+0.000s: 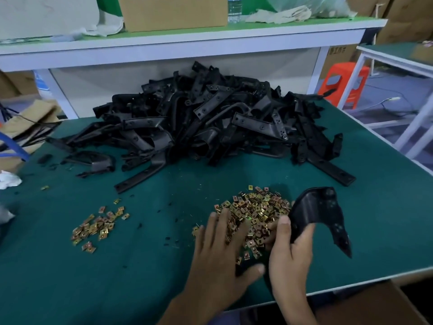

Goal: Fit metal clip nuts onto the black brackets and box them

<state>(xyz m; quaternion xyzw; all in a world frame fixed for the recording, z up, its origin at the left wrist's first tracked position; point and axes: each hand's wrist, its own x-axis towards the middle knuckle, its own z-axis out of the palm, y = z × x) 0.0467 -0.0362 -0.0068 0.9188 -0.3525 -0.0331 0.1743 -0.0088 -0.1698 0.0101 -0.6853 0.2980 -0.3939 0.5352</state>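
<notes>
Brown cardboard box at bottom right, below the tabletop edge; only a flap and wall show, contents can't be told. Green-matted tabletop carries everything else.

Left hand: grip open, fingers spread flat, fingertips resting on the near-left side of the big pile of gold-coloured metal clip nuts, thumb pointing right along the mat. Right hand: grip closed round a curved black plastic bracket, thumb on its left edge, fingers wrapped behind. The bracket is held just right of the nut pile, lifted off the mat, with its pointed end down and to the right. Can't tell whether any nut is fitted on it.

Smaller loose scatter of the same gold clip nuts lies well apart at left. Large heap of loose black plastic brackets fills the back of the tabletop, long strips sticking out toward the front. Small black bits are strewn on the mat between heap and nuts.

White shelf behind and above holds a second brown cardboard box, its inside not visible, with a clear water bottle just right of it and pale rags beside that. Orange plastic stool stands on the floor at far right.
</notes>
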